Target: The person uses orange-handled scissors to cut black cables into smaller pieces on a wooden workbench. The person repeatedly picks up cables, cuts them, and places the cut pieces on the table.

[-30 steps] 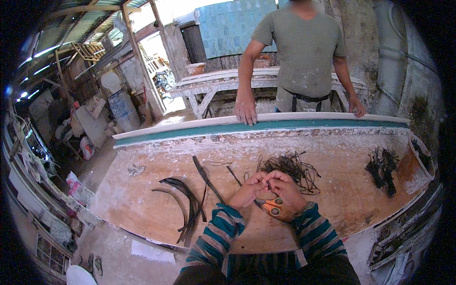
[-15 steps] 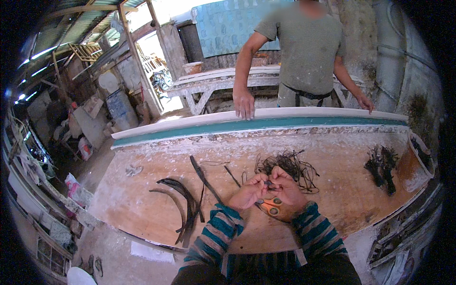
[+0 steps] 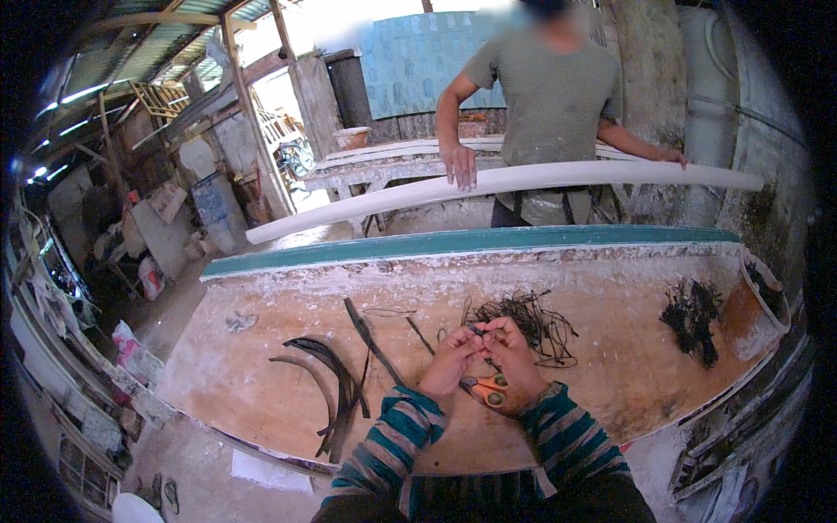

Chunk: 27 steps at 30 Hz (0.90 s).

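My left hand (image 3: 449, 359) and my right hand (image 3: 512, 357) meet over the table, fingertips pinched together on a small dark strip (image 3: 477, 330). Most of that strip is hidden by my fingers. Just beyond my right hand spreads a tangle of thin black cords (image 3: 545, 324). Scissors with orange handles (image 3: 490, 390) lie on the tabletop between my wrists. Left of my left hand are several curved black rubber-like strips (image 3: 342, 376) in a loose pile, and a longer black strip (image 3: 370, 338) runs toward my left forearm.
Dark bundles (image 3: 693, 321) lie at the right, beside a stained bucket (image 3: 757, 315). A teal edge (image 3: 471, 241) borders the table's far side. Behind it, a person in a grey shirt (image 3: 558, 96) holds a long white moulding (image 3: 375, 200). A whitened bench (image 3: 366, 166) stands further back.
The person opposite has lifted the long white moulding off the teal edge, leaving a gap. My hands stay together on the dark strip, with only slight finger movement.
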Motion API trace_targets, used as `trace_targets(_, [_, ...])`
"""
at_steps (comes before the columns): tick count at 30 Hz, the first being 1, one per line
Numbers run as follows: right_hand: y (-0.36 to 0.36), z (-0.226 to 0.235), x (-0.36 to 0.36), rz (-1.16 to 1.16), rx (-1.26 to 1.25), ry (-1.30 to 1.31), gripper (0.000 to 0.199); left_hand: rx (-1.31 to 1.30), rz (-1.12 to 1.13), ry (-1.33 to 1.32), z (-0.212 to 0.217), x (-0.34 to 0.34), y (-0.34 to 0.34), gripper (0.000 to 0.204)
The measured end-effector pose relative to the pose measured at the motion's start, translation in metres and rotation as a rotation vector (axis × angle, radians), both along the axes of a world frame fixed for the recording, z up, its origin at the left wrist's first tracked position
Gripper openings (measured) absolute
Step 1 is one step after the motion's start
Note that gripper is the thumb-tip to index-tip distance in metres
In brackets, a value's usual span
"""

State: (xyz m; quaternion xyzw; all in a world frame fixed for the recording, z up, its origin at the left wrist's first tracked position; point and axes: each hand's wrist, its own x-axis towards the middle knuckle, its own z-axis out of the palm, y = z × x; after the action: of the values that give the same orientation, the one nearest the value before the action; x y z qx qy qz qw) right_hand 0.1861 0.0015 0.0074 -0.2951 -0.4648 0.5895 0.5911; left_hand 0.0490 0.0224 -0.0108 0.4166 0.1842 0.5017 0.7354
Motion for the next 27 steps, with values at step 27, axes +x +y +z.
trace_targets(27, [-0.009, -0.001, -0.013, -0.181, 0.329, -0.424, 0.008, 0.011, 0.185, 0.233, -0.005, -0.009, 0.008, 0.013])
